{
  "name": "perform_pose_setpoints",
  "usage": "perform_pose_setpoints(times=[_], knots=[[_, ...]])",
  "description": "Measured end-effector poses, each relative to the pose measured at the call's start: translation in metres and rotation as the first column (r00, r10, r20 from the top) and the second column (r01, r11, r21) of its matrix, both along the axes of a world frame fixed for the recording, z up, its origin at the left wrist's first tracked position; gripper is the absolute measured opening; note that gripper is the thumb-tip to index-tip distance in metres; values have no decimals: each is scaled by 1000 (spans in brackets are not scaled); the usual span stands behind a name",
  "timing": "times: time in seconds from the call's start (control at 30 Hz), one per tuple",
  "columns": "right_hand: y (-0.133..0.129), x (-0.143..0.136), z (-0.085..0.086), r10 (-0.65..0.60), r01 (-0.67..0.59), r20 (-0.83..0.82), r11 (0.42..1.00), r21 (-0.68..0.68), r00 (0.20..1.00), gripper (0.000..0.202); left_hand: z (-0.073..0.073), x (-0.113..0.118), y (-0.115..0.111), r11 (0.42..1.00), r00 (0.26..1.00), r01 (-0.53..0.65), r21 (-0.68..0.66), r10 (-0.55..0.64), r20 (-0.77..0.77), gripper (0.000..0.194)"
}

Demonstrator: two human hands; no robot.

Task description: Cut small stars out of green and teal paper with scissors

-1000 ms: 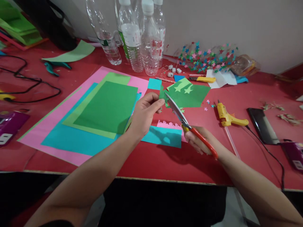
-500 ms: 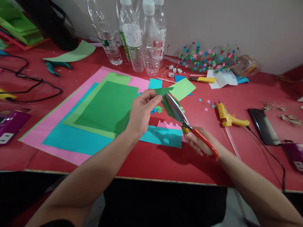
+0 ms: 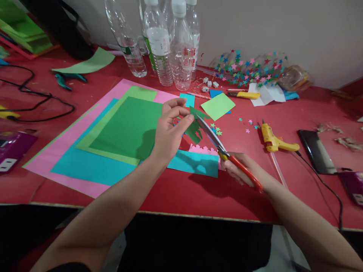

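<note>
Between the thumb and fingers of my left hand (image 3: 171,130) is a small dark green paper piece (image 3: 193,133) with a jagged, notched edge, raised above the table. My right hand (image 3: 236,170) grips red-handled scissors (image 3: 213,136), their blades pointing up and left. The blade tips meet the green piece close to my left thumb; the exact contact is hard to see. Below the hands lie a blue paper strip (image 3: 195,164) and a pink paper piece with a scalloped edge (image 3: 202,149). Small green paper stars (image 3: 217,131) lie just behind the blades.
Stacked coloured sheets (image 3: 124,128) cover the left side. Plastic bottles (image 3: 181,56) stand at the back, beside a star-filled clear bottle (image 3: 249,70). To the right are a yellow glue gun (image 3: 276,139) with a cord and a black phone (image 3: 316,151). A yellow cutter (image 3: 248,95) lies behind.
The green paper piece has turned in my left hand, and its notched edge now hangs lower. My left index finger has lifted. The scissors have shifted only slightly.
</note>
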State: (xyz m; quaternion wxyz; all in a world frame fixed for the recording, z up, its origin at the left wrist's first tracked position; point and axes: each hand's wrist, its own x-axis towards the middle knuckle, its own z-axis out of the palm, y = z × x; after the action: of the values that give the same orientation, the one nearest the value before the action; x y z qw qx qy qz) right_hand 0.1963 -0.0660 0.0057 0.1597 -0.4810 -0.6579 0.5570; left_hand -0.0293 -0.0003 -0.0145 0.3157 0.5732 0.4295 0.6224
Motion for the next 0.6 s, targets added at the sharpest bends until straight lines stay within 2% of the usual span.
perform_pose_setpoints(times=[0.2,0.47,0.6], knots=[[2,-1,1,-5,5,22,1000,-13,1000,48,-2,0,1,999,1000,26,-25,-26,5,8],[1,2,-2,-35,35,70,999,4,997,38,4,0,0,998,998,57,-19,-57,2,11],[1,1,-2,-43,46,82,998,-39,996,38,6,0,-1,998,998,65,-22,-65,6,10]])
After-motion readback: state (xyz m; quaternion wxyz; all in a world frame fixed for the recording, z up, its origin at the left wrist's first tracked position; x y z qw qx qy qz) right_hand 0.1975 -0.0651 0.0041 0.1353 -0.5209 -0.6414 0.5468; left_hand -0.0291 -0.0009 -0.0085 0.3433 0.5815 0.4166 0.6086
